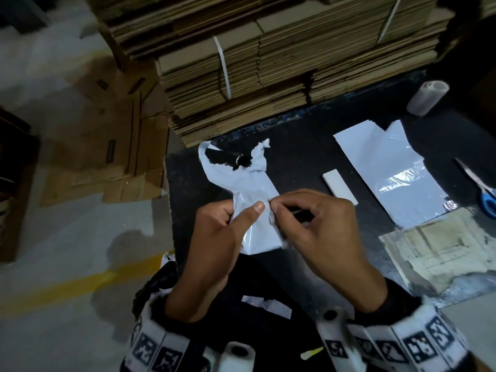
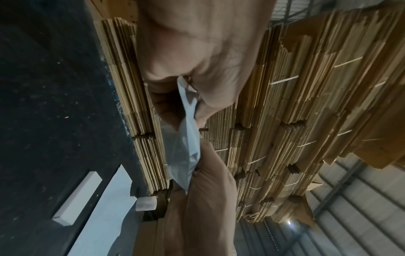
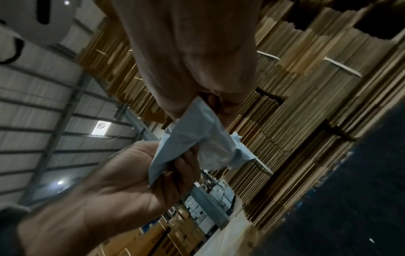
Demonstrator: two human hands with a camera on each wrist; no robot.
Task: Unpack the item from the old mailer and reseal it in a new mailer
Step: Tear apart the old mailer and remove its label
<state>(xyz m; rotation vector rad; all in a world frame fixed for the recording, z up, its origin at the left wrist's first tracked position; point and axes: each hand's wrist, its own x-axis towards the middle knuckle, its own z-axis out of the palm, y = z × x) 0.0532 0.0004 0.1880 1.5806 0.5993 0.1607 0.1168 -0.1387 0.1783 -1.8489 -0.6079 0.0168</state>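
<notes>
The old mailer (image 1: pixel 241 181), thin glossy white plastic with a black lining and a ragged torn far end, is held just above the dark table (image 1: pixel 295 154), near its left edge and just before the wall of bundled flat cardboard (image 1: pixel 268 63). The new mailer (image 1: pixel 389 178) lies smooth to the right, a slim white box (image 1: pixel 339 187) between them. The left hand (image 1: pixel 214 237) grips the old mailer's near end, thumb on top; the right hand (image 1: pixel 319 232) pinches its edge.

The torn mailer (image 1: pixel 252 194) is thin, glossy white plastic film, black inside, crinkled. The flat new mailer (image 1: pixel 386 173) is the same shiny film. The table (image 1: pixel 295 157) top looks dark, matt and speckled. Behind stand rough brown corrugated cardboard stacks (image 1: pixel 268 63), bound with smooth white plastic straps (image 1: pixel 224 68).
</notes>
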